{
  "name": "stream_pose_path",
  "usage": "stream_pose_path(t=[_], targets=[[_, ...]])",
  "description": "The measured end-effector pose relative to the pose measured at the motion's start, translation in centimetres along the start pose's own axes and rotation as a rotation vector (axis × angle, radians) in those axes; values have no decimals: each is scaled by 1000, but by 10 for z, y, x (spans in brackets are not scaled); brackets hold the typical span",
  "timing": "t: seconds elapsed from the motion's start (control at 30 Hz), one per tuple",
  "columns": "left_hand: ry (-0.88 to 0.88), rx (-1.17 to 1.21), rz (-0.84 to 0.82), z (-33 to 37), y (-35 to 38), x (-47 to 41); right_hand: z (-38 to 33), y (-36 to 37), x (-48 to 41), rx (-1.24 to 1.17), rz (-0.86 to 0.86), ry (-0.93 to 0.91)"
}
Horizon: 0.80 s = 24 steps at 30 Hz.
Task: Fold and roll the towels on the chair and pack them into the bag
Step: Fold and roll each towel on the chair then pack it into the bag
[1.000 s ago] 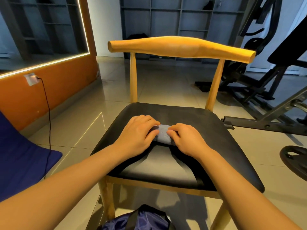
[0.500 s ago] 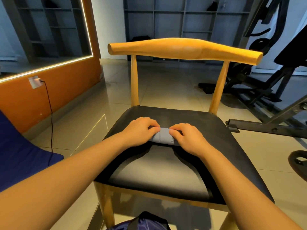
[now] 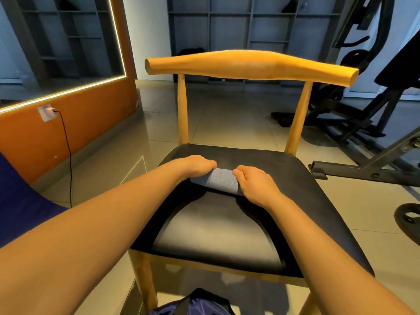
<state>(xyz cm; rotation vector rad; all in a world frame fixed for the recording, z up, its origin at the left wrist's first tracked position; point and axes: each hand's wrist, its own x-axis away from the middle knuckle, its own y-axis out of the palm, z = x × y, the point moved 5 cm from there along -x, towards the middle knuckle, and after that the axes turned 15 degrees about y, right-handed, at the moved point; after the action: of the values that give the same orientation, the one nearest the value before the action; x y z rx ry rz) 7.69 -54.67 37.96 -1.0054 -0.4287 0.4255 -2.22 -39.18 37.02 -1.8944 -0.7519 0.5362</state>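
Nearest you, the bag (image 3: 197, 305) sits on the floor just in front of the chair (image 3: 144, 280), below its front edge. Only its dark purple top and a black strap show, so you cannot tell whether any towel is already inside. The front half of the chair's black seat (image 3: 218, 242) is bare. Toward the back of the seat lies the grey-blue towel (image 3: 218, 181), a tight roll lying crosswise. Your left hand (image 3: 195, 167) curls its fingers over the roll's left end, and your right hand (image 3: 254, 185) grips the right end the same way, both pressing it onto the seat.

By the look of it, the folding is done and the rolling is at or near its end. What is left for this towel is to lift it and bring it to the bag. No other towel shows on the chair, so this may be the last one.

Beyond the chair's wooden backrest (image 3: 250, 64), gym equipment (image 3: 354, 123) stands to its right, and shelving (image 3: 227, 21) lines the wall behind it.
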Motion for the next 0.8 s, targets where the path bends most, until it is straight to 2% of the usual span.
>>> stream_pose_path(t=[0.17, 0.33, 0.43, 0.53, 0.63, 0.7, 0.8], targets=[[-39, -196, 88, 3, 2, 6, -5, -2, 17, 5, 7, 3], [14, -132, 223, 0, 2, 19, -7, -5, 38, -37, -18, 35], [53, 31, 259, 4, 3, 35, -8, -7, 52, -114, -102, 35], [211, 158, 282, 12, -3, 58, -8, -22, 69, -293, -277, 30], [433, 244, 254, 30, -10, 88, -5, -34, 96, -572, -375, 77], [560, 279, 227, 44, -10, 108, -6, -30, 119, -727, -497, 138], [677, 276, 219, 60, -7, 134, -16, -17, 156, -874, -652, 136]])
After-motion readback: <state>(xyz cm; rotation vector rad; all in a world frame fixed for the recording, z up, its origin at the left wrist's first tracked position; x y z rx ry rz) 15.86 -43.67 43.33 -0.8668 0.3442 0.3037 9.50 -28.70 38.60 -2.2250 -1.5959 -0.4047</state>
